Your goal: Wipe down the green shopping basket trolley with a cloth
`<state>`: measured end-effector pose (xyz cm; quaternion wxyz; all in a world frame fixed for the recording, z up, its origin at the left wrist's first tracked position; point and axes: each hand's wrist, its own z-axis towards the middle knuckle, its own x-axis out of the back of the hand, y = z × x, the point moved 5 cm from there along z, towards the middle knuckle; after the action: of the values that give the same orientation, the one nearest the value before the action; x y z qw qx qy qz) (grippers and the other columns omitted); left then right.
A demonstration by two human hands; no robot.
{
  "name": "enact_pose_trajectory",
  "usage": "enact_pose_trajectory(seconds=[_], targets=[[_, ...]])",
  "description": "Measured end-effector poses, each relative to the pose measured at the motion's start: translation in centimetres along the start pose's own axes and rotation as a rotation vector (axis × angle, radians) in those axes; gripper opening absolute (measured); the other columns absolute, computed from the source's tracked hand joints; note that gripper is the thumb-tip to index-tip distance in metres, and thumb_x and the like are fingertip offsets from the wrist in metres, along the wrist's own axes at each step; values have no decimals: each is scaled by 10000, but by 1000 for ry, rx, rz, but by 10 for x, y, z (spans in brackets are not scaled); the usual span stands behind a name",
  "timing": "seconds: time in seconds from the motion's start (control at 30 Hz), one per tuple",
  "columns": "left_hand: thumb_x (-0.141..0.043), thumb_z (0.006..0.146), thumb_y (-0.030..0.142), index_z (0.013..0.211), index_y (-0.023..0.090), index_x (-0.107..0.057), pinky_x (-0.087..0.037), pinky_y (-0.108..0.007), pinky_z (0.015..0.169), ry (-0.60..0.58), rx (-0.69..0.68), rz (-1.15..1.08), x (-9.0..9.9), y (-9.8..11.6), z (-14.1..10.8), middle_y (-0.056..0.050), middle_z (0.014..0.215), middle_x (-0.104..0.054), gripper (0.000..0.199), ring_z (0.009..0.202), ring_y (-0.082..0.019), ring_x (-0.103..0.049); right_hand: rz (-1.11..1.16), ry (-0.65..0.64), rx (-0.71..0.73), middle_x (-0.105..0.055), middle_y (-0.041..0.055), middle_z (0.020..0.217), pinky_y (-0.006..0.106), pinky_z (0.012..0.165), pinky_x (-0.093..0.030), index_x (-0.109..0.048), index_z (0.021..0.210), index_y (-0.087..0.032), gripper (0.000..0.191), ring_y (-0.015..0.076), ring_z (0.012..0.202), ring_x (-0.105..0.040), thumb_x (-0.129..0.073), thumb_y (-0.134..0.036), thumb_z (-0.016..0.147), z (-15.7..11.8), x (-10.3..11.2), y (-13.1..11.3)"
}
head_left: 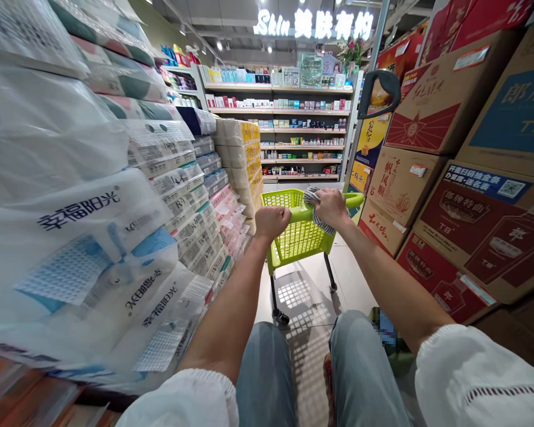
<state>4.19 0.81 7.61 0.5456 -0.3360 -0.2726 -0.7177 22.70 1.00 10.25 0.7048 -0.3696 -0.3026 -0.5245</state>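
green cart (289, 244) between stacked packs (75, 237) and cartons (467, 222)
the left hand (273, 223) curls its fingers round the handle (301, 214); the right hand (331, 207) grips a striped cloth (323, 223) against it, fingers bent over.

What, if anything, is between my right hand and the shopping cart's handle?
A striped cloth is: your right hand holds it against the yellow-green cart handle. Nothing visible separates your left hand from the handle; it grips there directly.
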Motion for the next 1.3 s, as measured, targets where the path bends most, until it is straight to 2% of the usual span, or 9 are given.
enact_pose_trajectory(seconds=[0.23, 0.4, 0.5, 0.63, 0.7, 0.97, 1.07, 1.2, 1.3], targets=[[-348, 913, 323, 839, 125, -745, -421, -345, 746, -108, -4, 77, 8, 26, 21, -150, 828, -719, 450, 818, -252, -669, 76, -22, 90, -642, 76, 1209, 406, 883, -376, -559, 1255, -249, 384, 286, 1090, -500, -351, -371, 956, -14, 0, -34], [-325, 944, 331, 912, 94, -707, -443, -337, 703, -137, 120, 8, -6, 34, 27, -186, 898, -709, 451, 848, -279, -677, 90, -10, 118, -624, 62, 1240, 389, 869, -382, -599, 1166, -261, 349, 274, 1080, -500, -321, -354, 978, -13, -8, -41], [-208, 982, 347, 915, 96, -691, -440, -327, 699, -107, 48, 19, -10, 28, 21, -171, 859, -701, 548, 797, -245, -669, 59, 7, 90, -624, 75, 1232, 400, 875, -381, -619, 1140, -245, 355, 271, 1067, -503, -313, -329, 981, -9, -9, -23], [-136, 990, 373, 869, 93, -684, -418, -303, 669, -69, 41, 21, -11, 22, 17, -144, 800, -688, 627, 721, -204, -636, 89, 28, -106, -654, 109, 1132, 435, 859, -389, -647, 1076, -201, 407, 281, 1008, -516, -260, -284, 979, -2, -6, 24], [-119, 989, 384, 863, 90, -681, -404, -292, 655, -54, 63, 7, -14, 24, 18, -140, 792, -685, 646, 707, -195, -621, 92, 73, -159, -649, 130, 1137, 451, 869, -381, -648, 1084, -184, 397, 296, 1028, -508, -281, -284, 969, -2, -5, 32], [-194, 969, 346, 895, 74, -675, -390, -304, 664, -35, 38, -9, -19, 32, 20, -173, 836, -686, 558, 745, -233, -627, 73, 115, 64, -641, 100, 1190, 428, 904, -352, -654, 1101, -226, 362, 290, 1103, -463, -342, -349, 965, -14, -11, -45], [-142, 981, 368, 891, 78, -673, -385, -300, 651, -36, 33, -1, -16, 24, 18, -167, 820, -683, 612, 723, -222, -624, 86, 73, 81, -649, 84, 1190, 417, 890, -363, -650, 1122, -232, 371, 272, 1057, -487, -323, -329, 974, -11, -8, -25], [-96, 988, 375, 855, 101, -674, -376, -291, 633, -46, 49, 10, -13, 20, 16, -128, 776, -674, 653, 685, -194, -609, 93, 69, -98, -651, 98, 1185, 438, 871, -379, -655, 1116, -200, 371, 284, 1038, -499, -327, -281, 962, -4, -2, 16], [-91, 988, 372, 857, 103, -673, -374, -289, 650, -47, 82, 13, -14, 24, 17, -130, 791, -676, 654, 709, -197, -614, 69, 85, -109, -650, 103, 1185, 455, 888, -368, -667, 1090, -194, 362, 295, 1065, -480, -340, -258, 950, -7, -4, 3]])
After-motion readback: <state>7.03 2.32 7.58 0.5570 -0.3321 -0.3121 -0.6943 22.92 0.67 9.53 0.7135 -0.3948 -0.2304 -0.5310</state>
